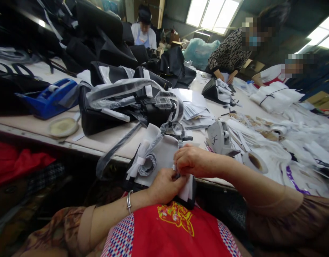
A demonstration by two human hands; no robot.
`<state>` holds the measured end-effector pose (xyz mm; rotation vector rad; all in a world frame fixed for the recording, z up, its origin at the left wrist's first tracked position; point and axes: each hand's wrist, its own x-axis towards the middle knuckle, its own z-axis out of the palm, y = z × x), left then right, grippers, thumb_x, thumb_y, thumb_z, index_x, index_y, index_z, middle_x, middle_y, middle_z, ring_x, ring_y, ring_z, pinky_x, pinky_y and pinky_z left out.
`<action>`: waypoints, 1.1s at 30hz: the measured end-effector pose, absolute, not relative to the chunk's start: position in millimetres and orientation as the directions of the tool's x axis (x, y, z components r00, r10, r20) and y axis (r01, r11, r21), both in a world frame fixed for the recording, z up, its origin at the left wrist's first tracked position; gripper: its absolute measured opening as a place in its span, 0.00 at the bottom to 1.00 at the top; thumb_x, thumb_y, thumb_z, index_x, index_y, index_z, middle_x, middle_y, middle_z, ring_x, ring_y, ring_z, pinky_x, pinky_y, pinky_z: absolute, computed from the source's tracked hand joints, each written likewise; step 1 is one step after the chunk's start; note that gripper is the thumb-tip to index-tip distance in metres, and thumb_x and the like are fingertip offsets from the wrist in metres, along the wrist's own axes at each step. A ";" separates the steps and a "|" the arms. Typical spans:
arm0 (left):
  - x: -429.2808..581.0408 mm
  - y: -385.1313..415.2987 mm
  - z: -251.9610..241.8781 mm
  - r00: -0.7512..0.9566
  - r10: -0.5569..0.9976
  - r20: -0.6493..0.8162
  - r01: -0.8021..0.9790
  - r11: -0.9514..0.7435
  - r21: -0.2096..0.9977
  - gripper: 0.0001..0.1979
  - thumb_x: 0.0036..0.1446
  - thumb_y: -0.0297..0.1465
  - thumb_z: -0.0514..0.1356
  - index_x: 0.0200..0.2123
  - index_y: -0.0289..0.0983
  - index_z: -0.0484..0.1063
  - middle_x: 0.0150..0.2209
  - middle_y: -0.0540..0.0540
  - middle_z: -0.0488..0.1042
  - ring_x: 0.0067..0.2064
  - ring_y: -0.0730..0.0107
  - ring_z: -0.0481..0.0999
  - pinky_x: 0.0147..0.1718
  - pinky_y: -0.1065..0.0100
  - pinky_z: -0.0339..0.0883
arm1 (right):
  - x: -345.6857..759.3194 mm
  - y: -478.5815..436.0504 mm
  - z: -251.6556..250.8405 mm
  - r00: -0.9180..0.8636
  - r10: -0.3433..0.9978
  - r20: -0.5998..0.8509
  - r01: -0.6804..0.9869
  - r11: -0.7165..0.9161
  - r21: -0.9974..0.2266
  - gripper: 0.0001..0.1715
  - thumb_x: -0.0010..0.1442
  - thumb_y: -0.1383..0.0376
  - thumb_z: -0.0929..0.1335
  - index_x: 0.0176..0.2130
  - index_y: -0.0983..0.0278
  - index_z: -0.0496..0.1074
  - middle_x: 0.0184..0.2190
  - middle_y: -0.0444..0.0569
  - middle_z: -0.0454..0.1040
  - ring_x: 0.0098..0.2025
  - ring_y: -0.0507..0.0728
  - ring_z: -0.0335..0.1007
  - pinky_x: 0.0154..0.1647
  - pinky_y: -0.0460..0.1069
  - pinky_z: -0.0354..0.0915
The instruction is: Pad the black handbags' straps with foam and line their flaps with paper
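"Bag (132, 184) first: where do you have it in the head view?"

"Low and central, at the edge of the table (30, 123), just above the red apron (151, 232). I see only its black margins; a pale sheet (164, 151) and the hands cover much of it. Whether it rests on the lap or leans on the table edge, I can't make out from here."

"What about the grip?"

"The left hand (164, 185) lies over the lower front, thumb toward the other hand. Its fingertips are hidden, so I can't tell whether they pinch anything. The right hand (190, 160) is curled, fingers bunched beside a plastic-wrapped handle (157, 140). I can't tell what, if anything, sits between those fingertips; the knuckles block me."

"Anything else on the sheet?"

"A coiled strip (147, 165) with a white band, left of both hands."

"And farther out?"

"Beyond it I get a second black bag (91, 119), partly covered by its own wrapped strap. Left of that stands a blue tape dispenser (50, 96), with a flat tape roll (63, 126) near the edge. To the right, a grey dispenser (219, 137) sits among loose white strips. A co-worker in a spotted top (230, 50) bends over the far side. Another person (144, 35) is half hidden behind the dark pile (108, 46). The one at far right (274, 73) is smeared by blur."
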<state>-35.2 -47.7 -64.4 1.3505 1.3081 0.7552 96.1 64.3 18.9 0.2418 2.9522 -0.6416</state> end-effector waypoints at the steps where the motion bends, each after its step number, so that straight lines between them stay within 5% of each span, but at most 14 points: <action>1: -36.0 -48.1 -64.8 0.201 0.959 -0.198 0.280 0.137 0.950 0.19 0.60 0.42 0.56 0.23 0.34 0.68 0.19 0.55 0.58 0.23 0.77 0.56 0.22 0.70 0.45 | 96.1 64.9 16.7 -0.983 0.140 -0.123 0.180 0.876 -0.448 0.06 0.57 0.73 0.72 0.29 0.64 0.77 0.29 0.44 0.77 0.38 0.54 0.72 0.46 0.50 0.60; 9: -36.6 -44.7 -70.7 0.221 0.957 -0.187 0.261 0.127 0.957 0.21 0.58 0.46 0.58 0.29 0.33 0.76 0.21 0.53 0.64 0.25 0.75 0.62 0.22 0.71 0.48 | 106.7 56.3 8.9 -0.957 0.289 -0.031 0.251 0.767 -0.590 0.06 0.60 0.72 0.70 0.31 0.66 0.78 0.29 0.48 0.77 0.36 0.54 0.71 0.41 0.49 0.64; 20: -34.7 -41.8 -64.1 0.248 0.958 -0.144 0.278 0.072 0.958 0.19 0.62 0.39 0.54 0.28 0.33 0.76 0.22 0.52 0.66 0.26 0.74 0.64 0.24 0.71 0.50 | 107.3 61.9 12.9 -0.959 0.251 -0.131 0.278 0.744 -0.608 0.06 0.62 0.70 0.69 0.35 0.66 0.78 0.32 0.48 0.78 0.38 0.54 0.72 0.43 0.48 0.66; 26: -33.3 -41.4 -63.0 0.249 0.962 -0.116 0.302 0.037 0.953 0.22 0.65 0.42 0.51 0.31 0.33 0.77 0.24 0.48 0.73 0.25 0.72 0.67 0.24 0.69 0.51 | 91.3 59.9 50.1 -0.949 0.216 -0.231 0.288 0.892 -0.348 0.22 0.59 0.74 0.70 0.53 0.65 0.73 0.43 0.52 0.76 0.46 0.57 0.70 0.46 0.50 0.65; 30: -31.6 -39.3 -68.9 0.218 0.971 -0.101 0.305 0.031 0.952 0.16 0.61 0.37 0.55 0.32 0.32 0.77 0.28 0.46 0.77 0.28 0.69 0.70 0.26 0.69 0.56 | 66.3 49.7 55.2 -0.915 0.142 -0.379 0.183 0.980 -0.075 0.04 0.57 0.71 0.72 0.36 0.66 0.78 0.33 0.51 0.76 0.39 0.59 0.71 0.41 0.52 0.64; 33: -30.8 -38.5 -70.5 0.210 0.975 -0.075 0.244 0.022 0.969 0.14 0.59 0.35 0.56 0.35 0.31 0.77 0.33 0.44 0.79 0.34 0.65 0.74 0.29 0.68 0.61 | 53.1 45.1 52.6 -0.862 0.155 -0.482 0.162 0.986 0.026 0.05 0.57 0.72 0.70 0.34 0.66 0.79 0.32 0.52 0.78 0.37 0.59 0.72 0.36 0.51 0.62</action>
